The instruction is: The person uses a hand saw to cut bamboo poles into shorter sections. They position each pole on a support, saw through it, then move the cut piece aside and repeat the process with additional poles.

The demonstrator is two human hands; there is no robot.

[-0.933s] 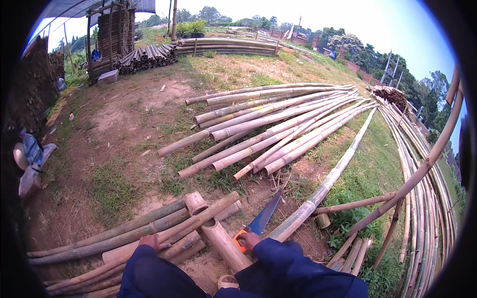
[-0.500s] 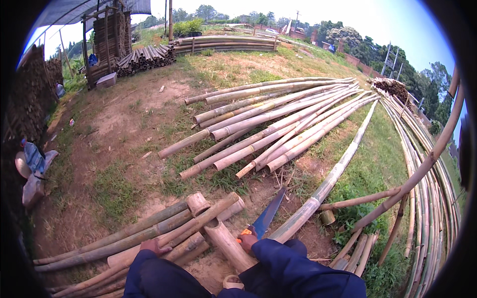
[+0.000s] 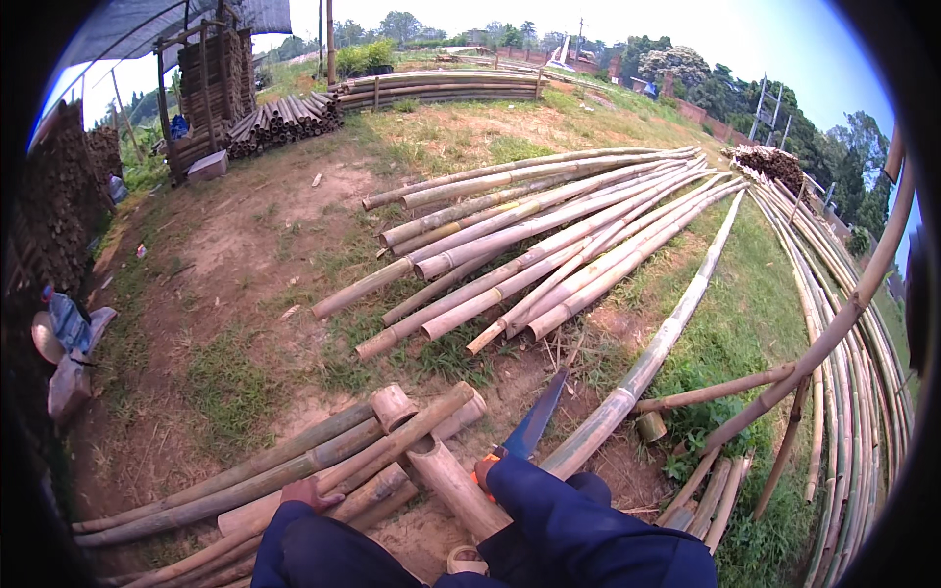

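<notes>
On bare reddish earth with patchy grass, near centre: bundle of bamboo poles point(image 3: 294, 470), round, tan-green, smooth-skinned, ends cut square and hollow; exact count not readable, roughly six. One thicker bamboo section point(image 3: 456, 485) angled across bundle, pale, cylindrical, open end far-left.

Left hand point(image 3: 309, 490): resting on top of pole bundle, fingers curled over one pole, mostly hidden by dark blue sleeve point(image 3: 314, 544); grasp closed or merely pressing, cannot tell.

Right hand point(image 3: 487, 470): wrapped closed around orange handle of one saw point(image 3: 534, 423); flat blue-grey blade, tapered, pointing far-right, just right of thick section, tip above ground.

Far centre: fan of long straight bamboo culms point(image 3: 549, 245), about fifteen, lying side by side. Right edge: dense stack of thin canes point(image 3: 863, 392). Near right: one short cut stub point(image 3: 650, 426).
</notes>
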